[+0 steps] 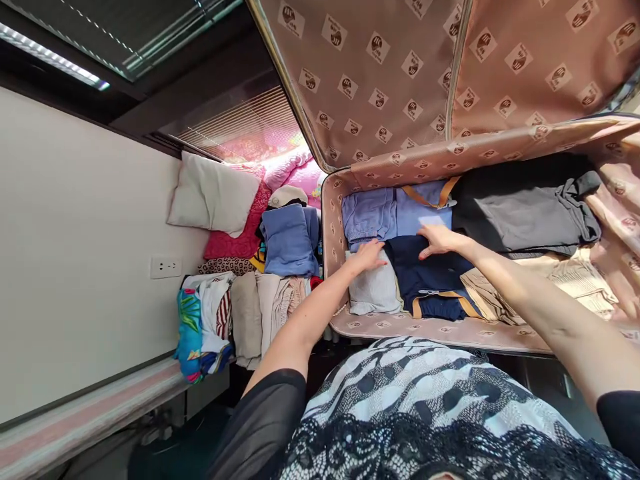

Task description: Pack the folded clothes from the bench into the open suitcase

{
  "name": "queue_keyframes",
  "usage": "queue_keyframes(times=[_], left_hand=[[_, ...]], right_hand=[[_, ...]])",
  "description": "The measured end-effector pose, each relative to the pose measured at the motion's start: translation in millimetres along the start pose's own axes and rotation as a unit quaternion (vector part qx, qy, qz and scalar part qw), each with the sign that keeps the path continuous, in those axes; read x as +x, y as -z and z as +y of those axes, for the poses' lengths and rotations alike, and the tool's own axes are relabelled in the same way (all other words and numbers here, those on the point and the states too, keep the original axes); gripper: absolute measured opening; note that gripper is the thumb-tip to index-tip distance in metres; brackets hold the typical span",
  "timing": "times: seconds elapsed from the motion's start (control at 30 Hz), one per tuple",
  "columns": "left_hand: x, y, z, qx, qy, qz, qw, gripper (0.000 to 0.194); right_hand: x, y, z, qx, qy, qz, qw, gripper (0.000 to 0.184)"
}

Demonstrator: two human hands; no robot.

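**Flat palms, light pressure**

My left hand (369, 256), fingers loosely spread, is at the edge of the grey garment (373, 290); my right hand (438, 240), also open, is over the navy garment (413, 270). Neither visibly grips anything. Both garments lie folded in the suitcase (370, 325); I'd smooth outward, clear of the orange strap (417, 308).

Your left hand (370, 257) hides part of the light grey garment (374, 291); your right forearm (523, 287) covers some of the tan clothing (490, 293). The suitcase lid (350, 93) runs out of view at the far side, and lettering on its logos (377, 47) is too small for you to read.
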State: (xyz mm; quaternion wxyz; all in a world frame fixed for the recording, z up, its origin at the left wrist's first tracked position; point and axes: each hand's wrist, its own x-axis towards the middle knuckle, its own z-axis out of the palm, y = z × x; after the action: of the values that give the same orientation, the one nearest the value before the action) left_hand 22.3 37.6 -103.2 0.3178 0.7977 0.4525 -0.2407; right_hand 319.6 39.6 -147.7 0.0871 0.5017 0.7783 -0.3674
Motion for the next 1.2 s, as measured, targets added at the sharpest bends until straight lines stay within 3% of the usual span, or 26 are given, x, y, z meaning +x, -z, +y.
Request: queue_keyframes(times=[0.07,0.13,0.23,0.37,0.5,0.63,0.7,0.77,0.87,0.97,1.1,1.2], left_hand=[[-4,-4.3,-3,0.002,0.015,-0.027,1.0,0.088],[-5,-6.9,-4,0.006,0.039,-0.018,0.999,0.093],[-6,-5.5,0,0.014,0.051,-0.011,0.999,0.088],[-15,-0.4,15,0.046,0.045,0.031,0.997,0.095],[-35,-7.8,51,0.062,-0.062,0.063,0.994,0.127],[-48,-23.9,109,0.063,-0.198,-0.011,0.978,0.13],[-43,-28.6,133,0.077,-0.188,-0.014,0.979,0.126],[-31,-28.0,143,0.108,-0.134,0.027,0.985,0.108],[-2,-16.6,134,0.128,-0.081,0.056,0.987,0.079],[27,-0.1,112,0.105,-0.072,0.014,0.992,0.077],[45,3.4,106,0.118,-0.055,0.018,0.991,0.081],[38,-15.5,119,0.15,-0.063,0.064,0.985,0.062]], right_hand=[[-6,-5,-9,-0.029,0.001,-0.044,0.999,0.069],[-14,-8,-17,-0.069,-0.009,-0.05,0.996,0.062],[-36,-16,-28,-0.136,-0.008,-0.011,0.991,0.052],[-88,-41,-41,-0.185,0.064,0.05,0.979,0.034],[-132,-71,-44,-0.232,0.117,0.113,0.959,0.02],[-132,-78,-45,-0.218,0.126,0.11,0.962,0.016],[-122,-72,-44,-0.185,0.111,0.111,0.97,0.022],[-116,-61,-36,-0.132,0.092,0.128,0.979,0.028],[-122,-37,-5,-0.052,0.021,0.198,0.979,0.035],[-139,-11,47,-0.036,-0.123,0.265,0.956,0.04],[-156,24,108,-0.053,-0.285,0.248,0.924,0.047],[-150,52,125,-0.075,-0.284,0.234,0.927,0.058]])
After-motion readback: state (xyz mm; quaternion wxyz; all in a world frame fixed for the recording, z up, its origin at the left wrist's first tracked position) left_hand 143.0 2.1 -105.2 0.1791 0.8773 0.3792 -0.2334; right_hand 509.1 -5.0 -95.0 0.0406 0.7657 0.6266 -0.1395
